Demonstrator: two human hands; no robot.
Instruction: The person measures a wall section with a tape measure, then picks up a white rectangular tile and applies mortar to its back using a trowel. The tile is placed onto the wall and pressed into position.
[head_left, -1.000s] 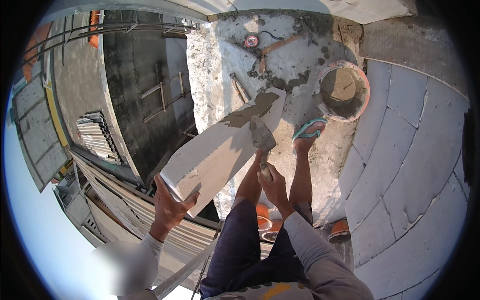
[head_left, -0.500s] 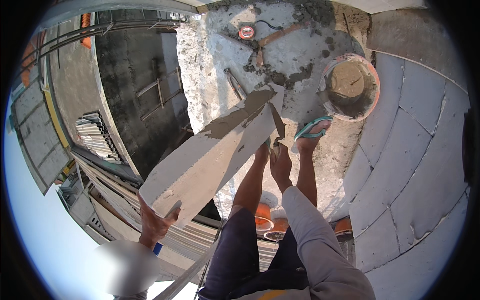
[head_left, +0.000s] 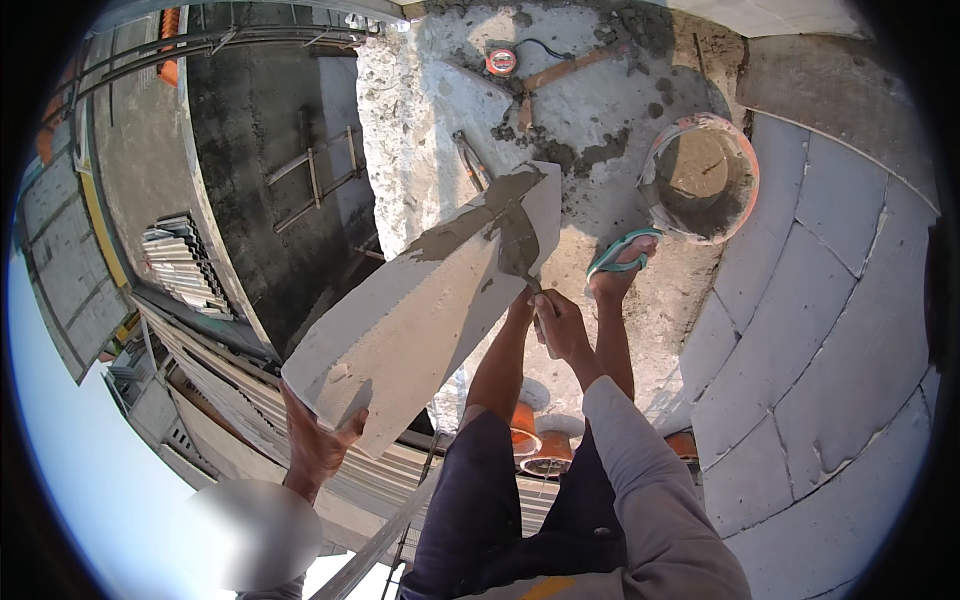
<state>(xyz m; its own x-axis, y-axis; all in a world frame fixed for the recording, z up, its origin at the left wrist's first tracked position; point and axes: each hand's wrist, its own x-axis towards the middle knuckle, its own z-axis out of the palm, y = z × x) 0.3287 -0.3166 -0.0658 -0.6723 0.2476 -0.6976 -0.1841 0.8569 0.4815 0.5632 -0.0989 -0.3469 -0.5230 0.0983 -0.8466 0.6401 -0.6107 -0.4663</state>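
Bracing a pale block (head_left: 395, 330) at one end, holding a trowel (head_left: 518, 248) to the other

The block is lying slantwise in front of the person, mostly left of the legs (head_left: 500, 368), its long axis running from lower left, near the body, up to the right and away. Its near end is sitting in the left hand (head_left: 315, 442); its far end is reaching over the rough concrete floor (head_left: 410, 120), and whatever is bearing that end is staying out of sight. Grey mortar (head_left: 450, 238) is covering the far part of the upper narrow face, reaching the long edge shared with the broad face.

Of the two hands, the right hand (head_left: 562, 328) is lying nearer the mortar, just off the block's right side. It is closing firmly around the trowel's handle, with the blade pointing away from the body and appearing to lie against the far end, across that shared edge. Its forearm is slanting in from the lower right.

The left hand is holding a wide span around the near end, thumb pressing on the broad face, fingers wrapping the end and partly hiding behind it; how hard they are gripping, one cannot tell. Beyond the right foot, a bucket (head_left: 754, 182) of mortar is standing well apart from the block.
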